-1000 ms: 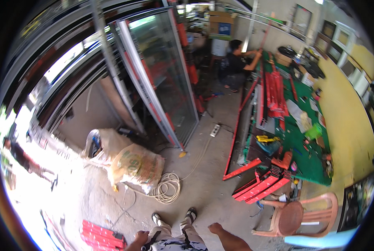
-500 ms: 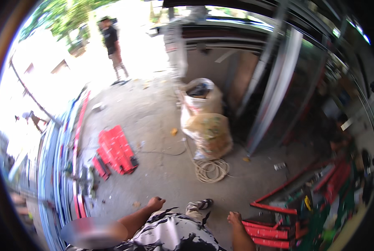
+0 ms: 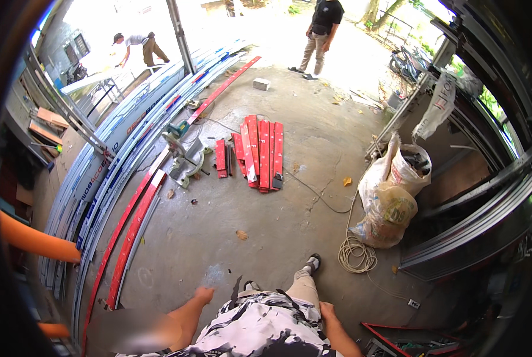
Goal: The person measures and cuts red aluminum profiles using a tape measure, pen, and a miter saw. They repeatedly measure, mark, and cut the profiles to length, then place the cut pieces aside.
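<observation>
My left hand [image 3: 204, 295] hangs low in front of my left side, fingers curled together, and nothing shows in it. At my right thigh, my right hand [image 3: 326, 309] is held close to the patterned shirt [image 3: 260, 324]; its fingers are too small and turned to make out. Neither hand touches any material. On the concrete floor ahead lies a pile of short red-wrapped strips [image 3: 260, 152]. To their left stands a miter saw [image 3: 185, 157] with a green body. Two long red strips [image 3: 136, 235] run along the floor nearer to me.
Long blue-and-white wrapped profiles [image 3: 129, 128] are stacked along the left, by an orange pipe [image 3: 37, 238]. Filled sacks [image 3: 391, 196] and a coiled cord [image 3: 357, 253] lie right. A pale block [image 3: 261, 84] sits ahead. A person [image 3: 319, 33] stands beyond; another [image 3: 141, 49] bends far left.
My view has swung left, so the strips, sacks and cord now appear farther right. The saw has come clearly into sight. Both hands still hang low, and my feet have shifted.
</observation>
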Demonstrator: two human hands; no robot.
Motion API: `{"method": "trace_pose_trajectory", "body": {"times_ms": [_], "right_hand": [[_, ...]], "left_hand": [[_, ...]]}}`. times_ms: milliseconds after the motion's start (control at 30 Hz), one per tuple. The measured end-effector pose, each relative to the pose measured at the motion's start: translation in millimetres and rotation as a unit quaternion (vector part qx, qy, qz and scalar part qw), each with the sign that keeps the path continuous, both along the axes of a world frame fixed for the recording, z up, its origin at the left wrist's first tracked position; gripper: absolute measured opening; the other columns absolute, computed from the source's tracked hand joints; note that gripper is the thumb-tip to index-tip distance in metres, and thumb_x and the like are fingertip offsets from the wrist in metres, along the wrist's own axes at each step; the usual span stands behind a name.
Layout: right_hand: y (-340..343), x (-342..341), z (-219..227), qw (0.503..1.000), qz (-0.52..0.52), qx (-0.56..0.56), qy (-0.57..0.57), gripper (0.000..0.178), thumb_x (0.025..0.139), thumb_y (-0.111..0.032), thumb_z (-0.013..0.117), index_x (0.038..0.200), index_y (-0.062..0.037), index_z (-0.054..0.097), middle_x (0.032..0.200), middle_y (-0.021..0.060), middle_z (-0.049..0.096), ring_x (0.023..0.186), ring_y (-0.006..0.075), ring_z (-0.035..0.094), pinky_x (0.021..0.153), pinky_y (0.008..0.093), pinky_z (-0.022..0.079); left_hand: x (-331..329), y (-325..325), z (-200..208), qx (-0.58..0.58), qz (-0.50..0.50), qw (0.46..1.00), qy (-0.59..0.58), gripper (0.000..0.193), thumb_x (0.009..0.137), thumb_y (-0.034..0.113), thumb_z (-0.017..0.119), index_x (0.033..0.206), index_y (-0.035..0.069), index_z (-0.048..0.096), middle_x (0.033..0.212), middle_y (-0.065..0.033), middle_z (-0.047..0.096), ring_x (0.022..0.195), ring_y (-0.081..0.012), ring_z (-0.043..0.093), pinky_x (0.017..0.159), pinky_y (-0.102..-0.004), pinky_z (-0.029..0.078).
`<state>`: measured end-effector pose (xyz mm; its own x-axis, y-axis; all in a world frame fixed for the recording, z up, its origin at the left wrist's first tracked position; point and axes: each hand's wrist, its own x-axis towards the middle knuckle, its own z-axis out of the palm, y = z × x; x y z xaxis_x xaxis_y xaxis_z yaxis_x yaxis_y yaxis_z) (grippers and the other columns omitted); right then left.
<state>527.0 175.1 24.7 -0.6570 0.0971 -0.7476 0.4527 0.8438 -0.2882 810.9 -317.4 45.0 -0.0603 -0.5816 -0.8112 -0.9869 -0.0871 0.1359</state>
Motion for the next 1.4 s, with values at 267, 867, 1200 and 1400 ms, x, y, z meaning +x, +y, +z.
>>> {"method": "trace_pose_trajectory", "body": {"times_ms": [267,867,1200,1400], "right_hand": [[-101,-138,23,0.993,-0.054,-0.057,-0.088,0.026,0.096,-0.028,0.068,0.104,-0.0052,0.077,0.091,0.0065,0.075,0.074,0.0195,0.072,0.064,0.0398,0.056],[-408,-423,-17,0.968,0.242,-0.061,-0.033,0.043,0.091,-0.040,0.069,0.113,-0.0041,0.078,0.114,0.0222,0.075,0.113,0.0385,0.071,0.098,0.0441,0.054],[-524,-482,-68,0.987,0.155,-0.044,-0.012,0.032,0.094,-0.027,0.070,0.111,-0.0008,0.078,0.086,0.0067,0.075,0.075,0.0146,0.071,0.070,0.0316,0.056],[-606,-513,-169,0.980,0.163,-0.090,-0.066,0.034,0.095,-0.029,0.069,0.113,-0.0003,0.076,0.088,0.0067,0.075,0.074,0.0131,0.070,0.071,0.0312,0.056]], "left_hand": [[88,12,-51,0.065,0.216,0.974,-0.009,0.042,0.092,0.035,0.074,0.092,-0.007,0.073,0.080,-0.0185,0.073,0.066,-0.0307,0.071,0.059,-0.0456,0.057],[-283,-189,17,-0.108,0.274,0.927,0.231,0.032,0.095,0.016,0.064,0.117,-0.006,0.072,0.106,-0.0178,0.077,0.095,-0.0247,0.073,0.086,-0.0362,0.056],[-427,-434,-140,-0.082,0.219,0.954,0.189,0.023,0.095,0.017,0.066,0.100,-0.004,0.071,0.087,-0.0103,0.073,0.076,-0.0166,0.068,0.068,-0.0333,0.055],[-532,-480,-222,-0.005,0.144,0.972,0.183,0.050,0.091,0.042,0.074,0.105,-0.006,0.073,0.097,-0.0187,0.076,0.089,-0.0284,0.073,0.084,-0.0404,0.056]]}}
